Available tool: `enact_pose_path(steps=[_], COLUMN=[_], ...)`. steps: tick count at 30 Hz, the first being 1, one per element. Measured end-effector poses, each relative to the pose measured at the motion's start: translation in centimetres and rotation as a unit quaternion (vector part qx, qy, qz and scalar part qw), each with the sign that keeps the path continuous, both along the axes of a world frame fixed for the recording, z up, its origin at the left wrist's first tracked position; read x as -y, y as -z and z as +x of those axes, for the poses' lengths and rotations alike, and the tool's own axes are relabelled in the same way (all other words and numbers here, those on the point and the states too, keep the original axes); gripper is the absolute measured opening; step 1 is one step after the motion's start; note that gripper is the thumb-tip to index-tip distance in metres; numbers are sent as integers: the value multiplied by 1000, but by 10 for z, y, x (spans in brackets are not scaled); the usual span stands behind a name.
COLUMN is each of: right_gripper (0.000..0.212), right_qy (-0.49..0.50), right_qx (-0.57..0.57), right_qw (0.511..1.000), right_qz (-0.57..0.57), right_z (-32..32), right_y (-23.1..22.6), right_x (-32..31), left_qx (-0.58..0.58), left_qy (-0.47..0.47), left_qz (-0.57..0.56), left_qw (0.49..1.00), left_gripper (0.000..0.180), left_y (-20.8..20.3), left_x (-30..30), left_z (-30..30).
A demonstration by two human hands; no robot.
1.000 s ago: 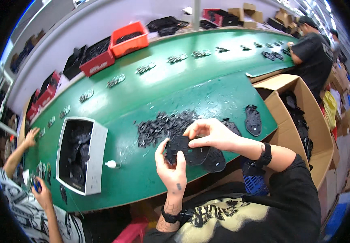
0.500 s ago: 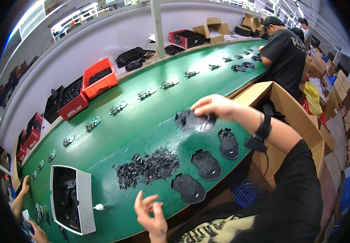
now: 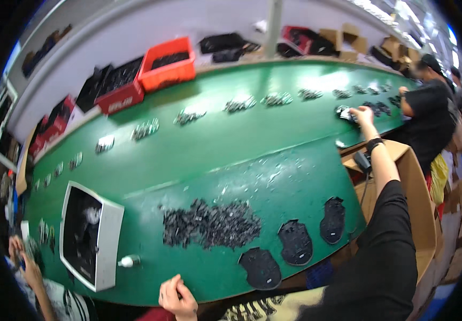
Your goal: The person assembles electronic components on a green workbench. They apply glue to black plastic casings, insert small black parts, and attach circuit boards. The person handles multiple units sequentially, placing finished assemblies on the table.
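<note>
My right arm reaches far to the right over the green table point(image 3: 241, 158). At its end my right hand point(image 3: 364, 114) has its fingers closed on a black mouse base point(image 3: 343, 113) with light patches, beside other dark mouse bases point(image 3: 378, 108). Low in front of me, my left hand point(image 3: 177, 297) is loosely curled at the near edge, with nothing visible in it. Three black mouse bases lie at the near right: one nearest point(image 3: 261, 268), one in the middle point(image 3: 296, 243) and one farther right point(image 3: 333, 220). Left of them spreads a pile of small black parts point(image 3: 212, 224).
A row of circuit boards point(image 3: 190, 116) runs along the belt. A white-walled bin point(image 3: 110, 243) and a small white bottle point(image 3: 129, 261) stand left. An orange crate point(image 3: 168, 77) sits behind, a cardboard box point(image 3: 421, 214) right. Co-workers' hands point(image 3: 28, 262) are at far left; another person point(image 3: 431, 109) works at right.
My right hand has carried the mouse base from above the near table to the far right, down by the other bases. My left hand has drawn lower and its fingers have curled. The view has shifted.
</note>
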State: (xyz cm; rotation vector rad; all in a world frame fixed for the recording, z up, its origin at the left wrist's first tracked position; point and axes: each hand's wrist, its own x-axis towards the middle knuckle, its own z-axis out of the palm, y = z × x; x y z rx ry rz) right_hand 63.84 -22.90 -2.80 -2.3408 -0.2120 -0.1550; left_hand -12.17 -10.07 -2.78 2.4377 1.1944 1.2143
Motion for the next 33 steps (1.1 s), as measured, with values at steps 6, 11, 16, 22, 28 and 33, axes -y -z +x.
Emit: enact_pose_path(steps=[6, 11, 16, 22, 28, 33], right_gripper=[76, 83, 32, 16, 19, 17], right_qy=[51, 126, -238, -667, -703, -676], right_qx=[41, 137, 256, 17, 150, 79], right_qw=[972, 957, 931, 734, 675, 725], right_qz=[-226, -222, 109, -123, -163, -101], right_z=[36, 36, -79, -349, -405, -400], right_y=[17, 15, -90, -147, -82, -60], right_x=[43, 21, -52, -112, -121, -122], left_qx=[-42, -15, -5, 20, -87, 25], left_qy=[8, 4, 30, 164, 219, 225], left_qz=[-44, -57, -44, -139, -128, -178], left_qw=[998, 998, 999, 976, 963, 958], left_gripper=[14, 15, 16, 27, 39, 34], left_y=[-12, -7, -17, -40, -40, -29], left_x=[-4, -1, -1, 13, 24, 21], left_z=[1, 0, 4, 40, 97, 84])
